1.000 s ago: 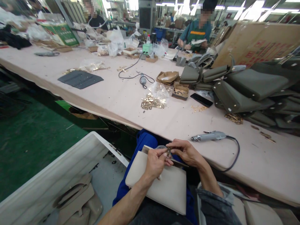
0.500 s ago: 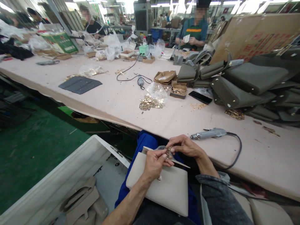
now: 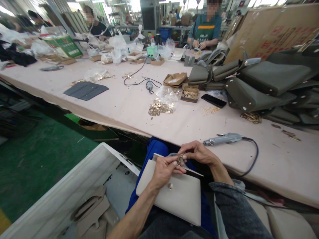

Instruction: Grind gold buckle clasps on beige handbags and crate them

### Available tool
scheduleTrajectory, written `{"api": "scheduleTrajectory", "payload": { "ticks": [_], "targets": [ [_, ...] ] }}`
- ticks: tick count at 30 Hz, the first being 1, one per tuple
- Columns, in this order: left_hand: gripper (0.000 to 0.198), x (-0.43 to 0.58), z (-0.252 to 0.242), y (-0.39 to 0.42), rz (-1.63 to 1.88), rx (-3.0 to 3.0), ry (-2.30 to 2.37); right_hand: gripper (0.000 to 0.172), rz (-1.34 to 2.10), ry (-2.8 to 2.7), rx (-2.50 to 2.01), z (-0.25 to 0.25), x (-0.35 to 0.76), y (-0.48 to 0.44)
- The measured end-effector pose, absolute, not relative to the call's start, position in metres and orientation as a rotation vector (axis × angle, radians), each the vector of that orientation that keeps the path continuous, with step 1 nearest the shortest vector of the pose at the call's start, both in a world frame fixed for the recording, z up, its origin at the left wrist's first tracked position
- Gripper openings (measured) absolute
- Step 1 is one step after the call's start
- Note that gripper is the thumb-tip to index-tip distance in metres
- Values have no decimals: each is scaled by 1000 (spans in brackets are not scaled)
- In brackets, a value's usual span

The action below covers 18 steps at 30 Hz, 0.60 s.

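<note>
A cream handbag (image 3: 181, 196) lies across my lap, with a small metal lock fitting (image 3: 170, 186) on its front. Over the bag's top edge, my left hand (image 3: 164, 170) pinches a small gold metal clasp plate (image 3: 179, 160) at the flap. My right hand (image 3: 196, 153) closes its fingertips on the same clasp plate from the other side. The bag's flap (image 3: 193, 172) sticks out beneath my fingers, partly hidden by them. A grey electric screwdriver (image 3: 223, 139) lies on the table just beyond my right hand.
Gold metal plates (image 3: 160, 107) are piled mid-table near a cardboard box of small fittings (image 3: 189, 94) and a black phone (image 3: 213, 100). Dark olive bags (image 3: 271, 79) are heaped at right. A white bin (image 3: 99, 156) holding beige pieces stands at left. A co-worker (image 3: 205, 30) is across the table.
Both hands stay on the clasp plate with only slight finger movement. The bag's lock fitting shows more fully now. Across the table, the co-worker's hands have lowered.
</note>
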<state>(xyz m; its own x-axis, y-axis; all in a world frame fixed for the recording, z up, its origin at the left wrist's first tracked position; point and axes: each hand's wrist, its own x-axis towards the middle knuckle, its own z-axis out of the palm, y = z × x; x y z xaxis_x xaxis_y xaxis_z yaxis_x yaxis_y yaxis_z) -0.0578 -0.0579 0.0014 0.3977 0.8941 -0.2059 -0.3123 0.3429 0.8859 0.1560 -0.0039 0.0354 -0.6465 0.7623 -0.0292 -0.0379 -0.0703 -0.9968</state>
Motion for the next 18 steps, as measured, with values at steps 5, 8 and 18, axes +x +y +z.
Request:
{"api": "scheduleTrajectory", "payload": {
  "ticks": [5,8,18],
  "targets": [
    [46,-60,-3,-58,896,886,794,25,1775,-1607,-786,34,157,-5],
    [47,-58,-3,-59,899,882,803,24,1774,-1596,-794,32,157,-5],
    [45,-55,7,-56,879,908,808,26,1859,-1550,-796,35,157,-4]
  ]
}}
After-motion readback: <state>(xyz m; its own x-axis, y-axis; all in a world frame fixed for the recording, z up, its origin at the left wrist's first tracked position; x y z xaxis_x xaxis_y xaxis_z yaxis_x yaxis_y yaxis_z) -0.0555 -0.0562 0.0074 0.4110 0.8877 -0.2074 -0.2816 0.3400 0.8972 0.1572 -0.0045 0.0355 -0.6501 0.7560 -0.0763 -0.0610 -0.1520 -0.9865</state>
